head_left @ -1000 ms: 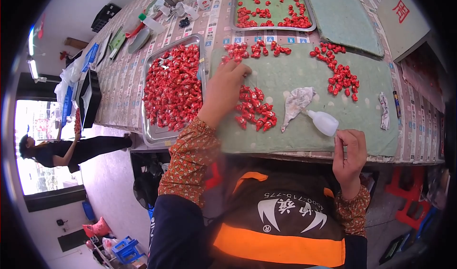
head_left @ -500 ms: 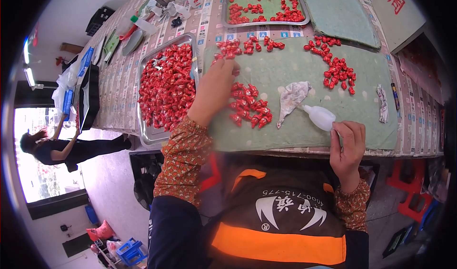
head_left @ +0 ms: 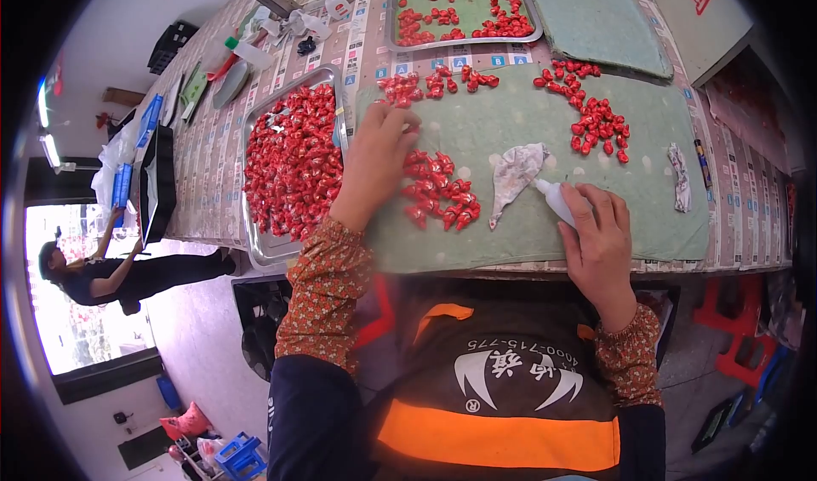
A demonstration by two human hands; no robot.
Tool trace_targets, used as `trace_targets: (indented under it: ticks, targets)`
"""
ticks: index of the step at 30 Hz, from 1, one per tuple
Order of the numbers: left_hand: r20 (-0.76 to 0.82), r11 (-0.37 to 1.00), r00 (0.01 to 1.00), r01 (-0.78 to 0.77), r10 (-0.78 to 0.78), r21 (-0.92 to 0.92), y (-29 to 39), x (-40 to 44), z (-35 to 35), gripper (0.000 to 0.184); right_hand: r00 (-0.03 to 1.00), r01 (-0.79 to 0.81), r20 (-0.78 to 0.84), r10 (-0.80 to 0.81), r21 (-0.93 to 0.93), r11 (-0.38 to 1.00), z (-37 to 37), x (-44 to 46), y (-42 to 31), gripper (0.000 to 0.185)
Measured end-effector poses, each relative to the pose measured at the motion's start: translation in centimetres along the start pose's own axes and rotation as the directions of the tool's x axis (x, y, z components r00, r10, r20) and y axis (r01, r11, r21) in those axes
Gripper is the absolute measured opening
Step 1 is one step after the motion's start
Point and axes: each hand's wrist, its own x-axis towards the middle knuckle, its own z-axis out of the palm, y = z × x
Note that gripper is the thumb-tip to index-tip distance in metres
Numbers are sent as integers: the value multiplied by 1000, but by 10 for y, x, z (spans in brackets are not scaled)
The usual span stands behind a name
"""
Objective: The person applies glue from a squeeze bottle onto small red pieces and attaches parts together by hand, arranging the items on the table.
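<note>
A lane of bare green mat [head_left: 502, 111] runs between the left red cluster [head_left: 436, 195] and right red cluster [head_left: 599, 128]; toward the desk's [head_left: 204, 192] near edge, crumpled cloth [head_left: 517, 175] and white bottle [head_left: 555, 199] obstruct it.

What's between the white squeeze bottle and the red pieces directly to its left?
In the head view, a crumpled whitish rag lies between the squeeze bottle and those red pieces.

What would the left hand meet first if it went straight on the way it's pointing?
The left hand would probably meet the red pieces near the far edge of the green mat, though its height is unclear.
</note>
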Motion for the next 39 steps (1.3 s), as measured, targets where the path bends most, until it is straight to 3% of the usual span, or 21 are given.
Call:
trace_targets:
  ticks: [3, 4, 5, 6, 8, 9, 10, 11, 13, 14, 16, 21, 22, 23, 24, 26, 29, 32, 35, 37, 39]
  targets:
    - [-77, 977, 996, -61, 46, -203, 9, -5, -1, 17, 1000, -22, 5, 22, -7, 1000, 5, 2, 3, 51]
    - [42, 850, 995, 95, -85, -518, 17, -10, -2, 18, 1000, -7, 8, 7, -24, 1000, 6, 3, 4, 52]
    - [199, 608, 965, 261, -169, -750, 26, -15, -4, 20, 1000, 7, 13, -6, -40, 999, 7, 4, 5, 54]
    - [205, 606, 965, 263, -165, -750, 36, -20, -5, 20, 1000, 0, 15, 1, -43, 999, 9, 5, 6, 54]
    - [350, 284, 923, 383, -161, -879, 55, -31, -8, 23, 1000, 20, 11, -20, -28, 999, 12, 7, 6, 54]
    - [419, 170, 893, 444, -162, -880, 62, -37, -10, 25, 1000, 12, 14, -12, -31, 999, 12, 9, 5, 54]
    - [425, 168, 891, 448, -157, -878, 68, -43, -8, 25, 1000, 24, 13, -23, -31, 999, 13, 10, 5, 54]
    - [443, 9, 886, 449, -137, -894, 74, -48, -4, 27, 999, 36, 13, -35, -31, 999, 13, 11, 5, 53]
    - [493, -248, 868, 465, -60, -850, 82, -54, 0, 30, 999, 36, 28, -35, -22, 999, 13, 11, 7, 52]
    - [495, -251, 867, 468, -58, -848, 84, -58, 3, 30, 998, 41, 39, -41, -11, 999, 13, 11, 8, 50]
    - [527, -450, 850, 464, -17, -763, 92, -65, 11, 28, 999, 40, 24, -41, 29, 999, 10, 11, 10, 48]
    - [602, -537, 797, 491, -41, -686, 112, -75, 17, 24, 999, 1, -52, 15, 288, 958, 3, -2, 16, 37]
    - [594, -565, 804, 485, -11, -667, 112, -77, 20, 22, 968, -227, 55, 245, 607, 762, 0, -10, 15, 35]
    - [598, -569, 802, 488, -8, -662, 112, -79, 22, 22, 882, -407, 230, 411, 812, 418, -1, -15, 13, 33]
    - [586, -593, 810, 485, 27, -643, 111, -80, 25, 23, 879, -412, 233, 415, 810, 418, -6, -17, 12, 33]
    - [575, -617, 815, 486, 66, -618, 113, -81, 28, 23, 826, -420, 395, 403, 907, -29, -20, -16, 8, 37]
    - [620, -640, 784, 488, 23, -593, 120, -82, 27, 21, 811, -456, 437, 389, 889, -47, -23, -25, 2, 42]
    - [671, -529, 739, 548, -55, -648, 125, -82, 26, 27, 830, -465, 442, 339, 885, -17, -29, -32, -6, 38]
    - [680, -634, 733, 532, 13, -561, 121, -89, 33, 22, 850, -446, 413, 328, 894, 30, -32, -37, -13, 40]
    - [642, -746, 757, 498, 123, -443, 116, -97, 43, 31, 874, -409, 368, 316, 909, 72, -32, -40, -15, 40]
    - [657, -748, 748, 488, 93, -449, 122, -99, 44, 31, 894, -372, 304, 330, 913, 166, -33, -41, -18, 40]
